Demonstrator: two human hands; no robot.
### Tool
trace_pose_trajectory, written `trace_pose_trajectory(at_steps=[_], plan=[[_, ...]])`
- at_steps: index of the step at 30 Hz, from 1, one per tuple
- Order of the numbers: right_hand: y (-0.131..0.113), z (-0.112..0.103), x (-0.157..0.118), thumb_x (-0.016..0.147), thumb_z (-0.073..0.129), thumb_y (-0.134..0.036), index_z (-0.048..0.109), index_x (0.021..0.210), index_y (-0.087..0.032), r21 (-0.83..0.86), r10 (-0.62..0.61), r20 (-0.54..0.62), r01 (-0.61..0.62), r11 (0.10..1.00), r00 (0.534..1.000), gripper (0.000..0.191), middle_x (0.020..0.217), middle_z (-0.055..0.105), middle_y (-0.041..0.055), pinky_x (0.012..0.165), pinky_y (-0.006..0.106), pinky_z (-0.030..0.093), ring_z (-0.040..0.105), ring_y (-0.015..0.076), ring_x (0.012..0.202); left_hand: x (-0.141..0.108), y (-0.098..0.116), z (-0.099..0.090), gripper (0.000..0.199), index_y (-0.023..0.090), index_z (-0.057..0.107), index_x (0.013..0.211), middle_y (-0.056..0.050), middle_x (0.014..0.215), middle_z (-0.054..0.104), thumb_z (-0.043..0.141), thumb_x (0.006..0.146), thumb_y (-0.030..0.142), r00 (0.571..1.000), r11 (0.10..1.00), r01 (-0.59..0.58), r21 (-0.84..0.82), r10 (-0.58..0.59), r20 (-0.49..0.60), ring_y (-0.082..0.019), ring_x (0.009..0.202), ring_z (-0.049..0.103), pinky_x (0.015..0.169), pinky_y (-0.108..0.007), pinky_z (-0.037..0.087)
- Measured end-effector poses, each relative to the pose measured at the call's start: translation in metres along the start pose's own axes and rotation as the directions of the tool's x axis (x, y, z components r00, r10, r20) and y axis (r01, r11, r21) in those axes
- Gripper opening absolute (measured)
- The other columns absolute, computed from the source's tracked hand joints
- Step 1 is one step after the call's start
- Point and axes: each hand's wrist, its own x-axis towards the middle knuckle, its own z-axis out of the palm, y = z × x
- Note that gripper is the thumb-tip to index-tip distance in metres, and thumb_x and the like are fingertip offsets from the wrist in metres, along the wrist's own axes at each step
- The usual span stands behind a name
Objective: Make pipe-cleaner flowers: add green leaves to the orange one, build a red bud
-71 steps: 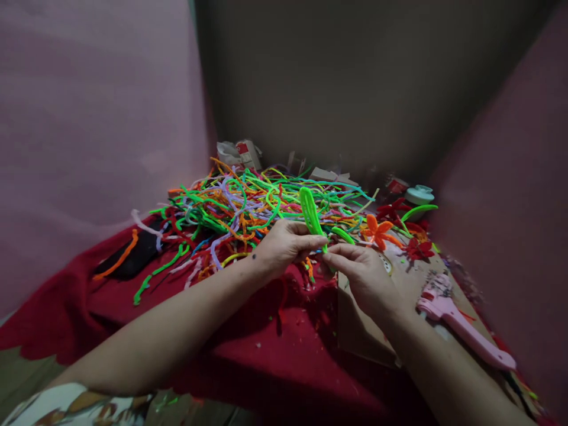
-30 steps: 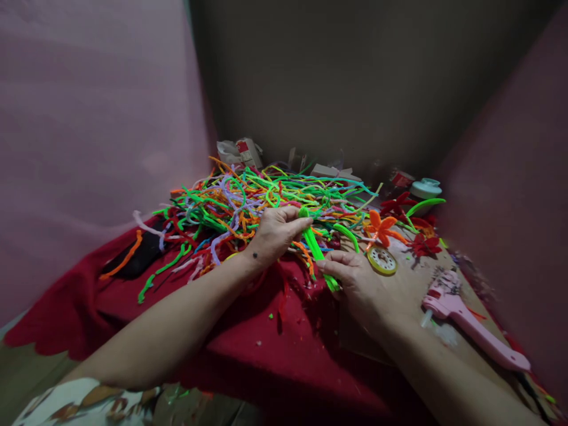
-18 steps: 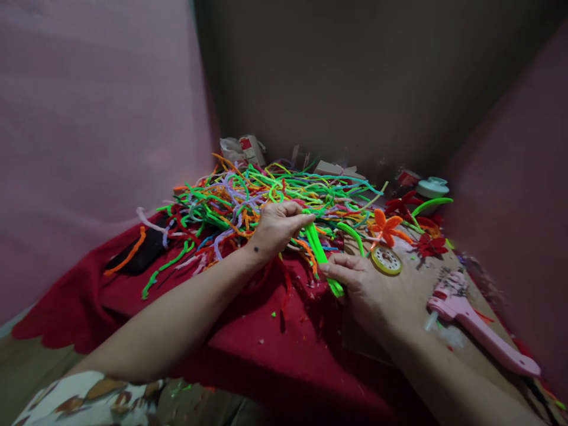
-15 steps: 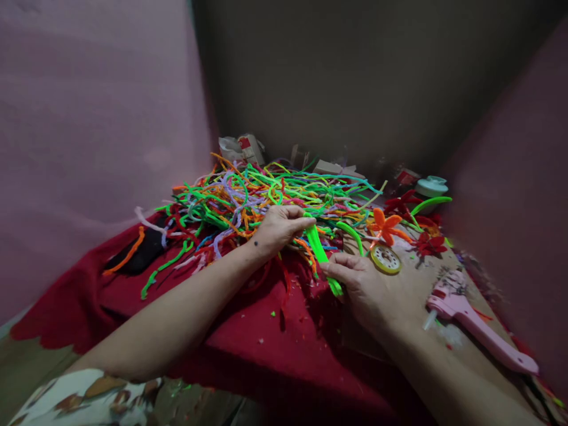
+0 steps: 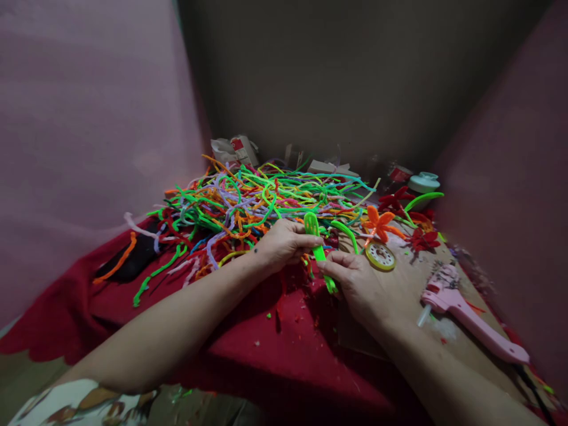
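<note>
Bright green pipe cleaners (image 5: 318,253), folded into a narrow looped strip, are pinched between both hands above the red cloth. My left hand (image 5: 284,242) grips the strip partway up, thumb and fingers closed, with the rounded loops standing out beyond them. Lower down, my right hand (image 5: 350,273) pinches the strip near its cut-looking end. Behind the hands spreads a large tangled pile of pipe cleaners (image 5: 248,198) in green, orange, purple, red and yellow. An orange pipe-cleaner flower (image 5: 379,223) lies just past my right hand, beside a yellow-rimmed round spool (image 5: 380,256).
A pink glue gun (image 5: 470,316) rests on a cardboard sheet (image 5: 410,290) at the right. Dark red flowers (image 5: 423,239) lie farther back, near a jar with a pale teal lid (image 5: 423,181). A black object (image 5: 128,260) sits left on the red cloth (image 5: 266,331).
My left hand has slid down the green strip, closer to my right hand, and the looped top now shows above it. The whole view has shifted slightly.
</note>
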Motion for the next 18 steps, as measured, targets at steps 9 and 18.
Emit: trace_pose_trajectory(at_steps=[9,18], plan=[[-0.004,-0.001,-0.003,0.068,0.049,-0.018,0.049,0.045,-0.018,-0.057,-0.001,0.046,0.003,0.998,0.999,0.023,0.046,0.038,-0.0038,0.043,0.024,0.025,0.031,0.0084,0.042,0.0,0.009,-0.009,0.015,0.015,0.057,0.07,0.008,0.044,0.042,0.069,0.064,0.02,0.995,0.996,-0.092,-0.01,0.092,0.032,-0.001,0.032,0.028,0.033,-0.016,0.019],[0.001,-0.001,-0.001,0.067,0.049,-0.019,0.048,0.044,-0.018,-0.043,-0.035,0.088,0.039,0.998,0.995,0.023,0.051,0.042,-0.0017,0.046,0.022,0.03,0.035,0.01,0.049,-0.004,0.012,-0.009,0.014,0.014,0.058,0.065,0.006,0.049,0.046,0.061,0.071,0.026,0.915,0.868,-0.294,0.399,0.377,-0.145,-0.004,0.04,0.036,0.039,-0.018,0.027]])
